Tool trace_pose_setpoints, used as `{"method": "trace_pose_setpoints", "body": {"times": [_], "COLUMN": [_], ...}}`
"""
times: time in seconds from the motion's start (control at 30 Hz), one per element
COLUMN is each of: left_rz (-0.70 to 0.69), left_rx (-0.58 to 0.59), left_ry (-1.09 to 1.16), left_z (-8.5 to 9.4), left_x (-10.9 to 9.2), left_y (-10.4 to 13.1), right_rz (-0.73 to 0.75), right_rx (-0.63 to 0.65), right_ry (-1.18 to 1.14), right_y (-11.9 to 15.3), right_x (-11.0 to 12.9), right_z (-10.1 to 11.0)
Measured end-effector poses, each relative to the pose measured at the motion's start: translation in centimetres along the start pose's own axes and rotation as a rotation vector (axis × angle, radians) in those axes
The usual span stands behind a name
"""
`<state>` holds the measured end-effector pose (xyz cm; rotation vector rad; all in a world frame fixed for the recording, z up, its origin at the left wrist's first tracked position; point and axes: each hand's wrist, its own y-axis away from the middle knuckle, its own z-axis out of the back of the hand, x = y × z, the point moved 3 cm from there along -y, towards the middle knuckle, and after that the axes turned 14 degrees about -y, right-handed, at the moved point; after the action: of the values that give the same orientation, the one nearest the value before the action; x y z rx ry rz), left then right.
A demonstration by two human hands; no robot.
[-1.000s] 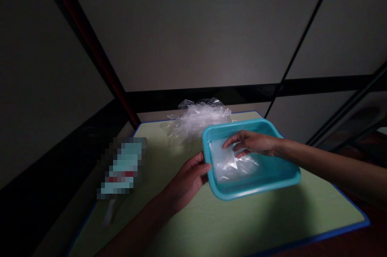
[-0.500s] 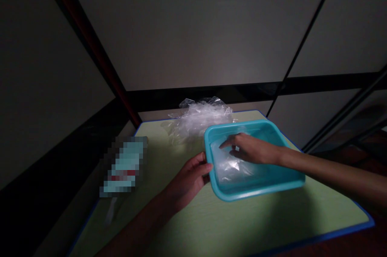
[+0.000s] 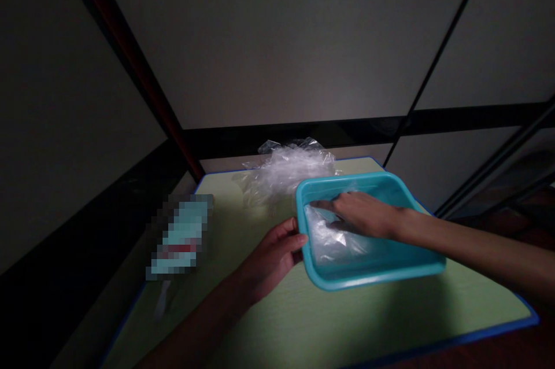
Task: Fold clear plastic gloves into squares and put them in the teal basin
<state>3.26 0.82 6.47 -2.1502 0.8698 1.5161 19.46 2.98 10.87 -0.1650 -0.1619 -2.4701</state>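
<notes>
A turquoise plastic basin [image 3: 333, 284] is held slightly tilted over the table, its inside facing me. My left hand [image 3: 277, 253] is closed on its left rim, thumb on the near side and fingers around the outer side. Inside the basin lies a clear plastic bag [image 3: 338, 244], spread over the bottom and shining in the light. My right hand [image 3: 362, 213] reaches into the basin from the right, index finger stretched out and thumb apart, over the bag's upper part. The fingertips seem to touch the bag, and the other fingers are partly hidden.
A heap of crumpled clear plastic bags [image 3: 295, 169] lies at the back of the green table [image 3: 312, 334], which has a blue edge. At the left sits a blurred-out turquoise item [image 3: 182, 236]. Cabinet panels [image 3: 269, 56] stand behind the table.
My right hand has shifted slightly, its fingers lower against the bag. The basin has moved a little to the right with my left hand still on its rim.
</notes>
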Motion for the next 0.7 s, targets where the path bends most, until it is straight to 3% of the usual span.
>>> {"method": "trace_pose_setpoints", "body": {"times": [0.37, 0.7], "left_rz": [-0.012, 0.002], "left_rx": [0.008, 0.049], "left_ry": [0.017, 0.034], "left_z": [0.4, -0.1], "left_x": [0.3, 0.2], "left_y": [0.1, 0.1], "right_rz": [-0.048, -0.092], "right_rx": [-0.031, 0.040], "right_ry": [0.222, 0.201], "right_y": [-0.2, -0.7], "right_x": [0.7, 1.1], "right_z": [-0.1, -1.3]}}
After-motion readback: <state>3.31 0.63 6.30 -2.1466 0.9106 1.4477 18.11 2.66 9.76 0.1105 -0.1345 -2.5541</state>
